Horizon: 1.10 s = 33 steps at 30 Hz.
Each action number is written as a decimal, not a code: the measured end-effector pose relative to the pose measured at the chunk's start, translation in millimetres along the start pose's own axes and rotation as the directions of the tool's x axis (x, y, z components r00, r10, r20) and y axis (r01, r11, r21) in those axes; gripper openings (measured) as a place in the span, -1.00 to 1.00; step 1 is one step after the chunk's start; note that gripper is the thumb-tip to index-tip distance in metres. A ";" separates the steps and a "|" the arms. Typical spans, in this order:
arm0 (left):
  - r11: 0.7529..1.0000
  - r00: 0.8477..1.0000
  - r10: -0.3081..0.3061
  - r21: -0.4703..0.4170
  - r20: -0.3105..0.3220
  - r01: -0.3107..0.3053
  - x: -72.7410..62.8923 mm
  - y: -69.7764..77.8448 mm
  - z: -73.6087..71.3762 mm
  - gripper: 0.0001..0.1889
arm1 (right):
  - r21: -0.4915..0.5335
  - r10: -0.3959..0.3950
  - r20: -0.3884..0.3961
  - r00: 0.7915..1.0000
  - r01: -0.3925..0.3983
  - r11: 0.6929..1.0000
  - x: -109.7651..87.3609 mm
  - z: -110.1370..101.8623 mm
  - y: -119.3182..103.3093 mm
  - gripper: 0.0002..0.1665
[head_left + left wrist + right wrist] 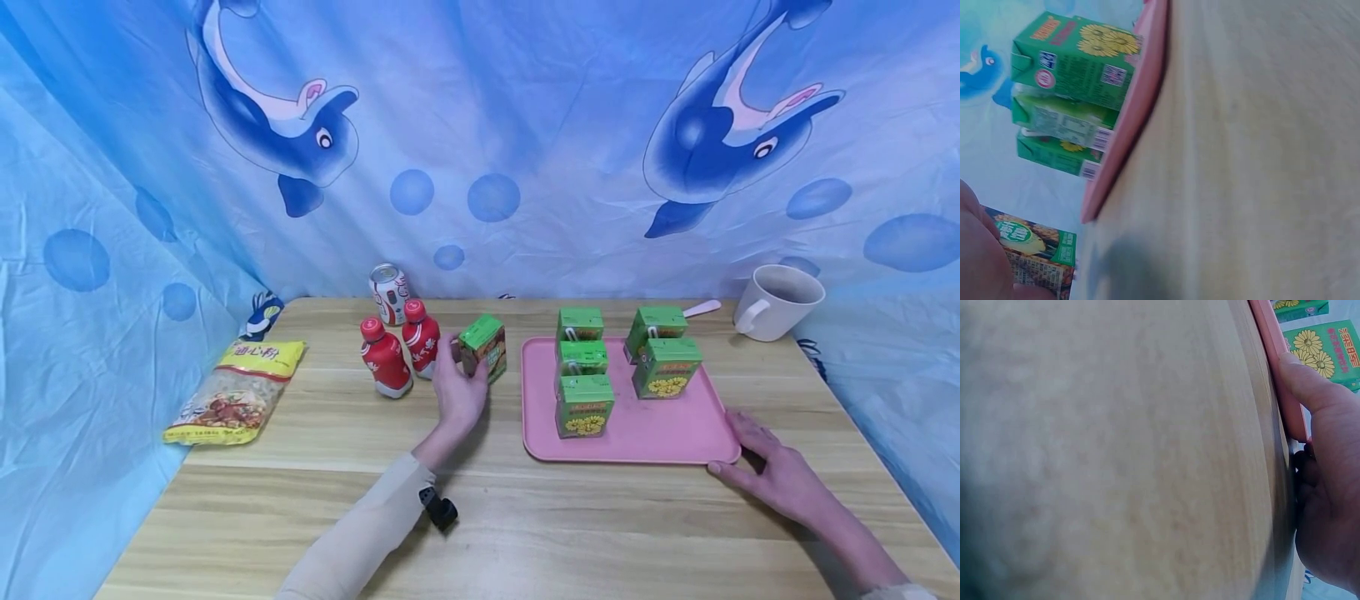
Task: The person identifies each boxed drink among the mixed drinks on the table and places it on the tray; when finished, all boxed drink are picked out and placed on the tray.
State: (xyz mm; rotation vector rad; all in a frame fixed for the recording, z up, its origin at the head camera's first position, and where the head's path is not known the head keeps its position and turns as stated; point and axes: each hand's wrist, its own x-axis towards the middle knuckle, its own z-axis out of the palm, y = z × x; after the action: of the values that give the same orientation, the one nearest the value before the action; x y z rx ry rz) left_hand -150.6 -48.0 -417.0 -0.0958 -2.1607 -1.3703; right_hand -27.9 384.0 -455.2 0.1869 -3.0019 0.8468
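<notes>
My left hand (459,396) grips a small drink carton (492,350) with a green top and brown printed sides, left of the pink tray (652,437). In the left wrist view, fingers cover one end of this carton (1038,240). My right hand (783,475) holds the tray's near right corner, thumb along the front edge and fingers at the right side. On the tray stand green drink cartons with yellow flowers: a row of three at the left, the nearest (585,408), and two at the right, including a front one (667,368).
Two red bottles (386,362) stand just left of my left hand, a drink can (389,293) behind them. A yellow-labelled pasta bag (236,396) lies far left. At the back right are a white mug (783,304) and a pink utensil handle (703,307). Curtains border the table.
</notes>
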 end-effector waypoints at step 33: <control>0.970 0.970 0.182 -0.188 0.158 -0.151 19.5 80.0 -20.5 -0.41 | 0.016 -0.026 -0.031 0.999 0.026 1.000 -2.2 2.2 2.0 0.09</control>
State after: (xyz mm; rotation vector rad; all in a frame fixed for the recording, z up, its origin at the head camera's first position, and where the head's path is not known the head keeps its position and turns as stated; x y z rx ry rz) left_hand -130.0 -32.3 -336.2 -0.4720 -2.1113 -1.4966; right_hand -25.9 384.7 -458.3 0.2109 -2.9576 0.8645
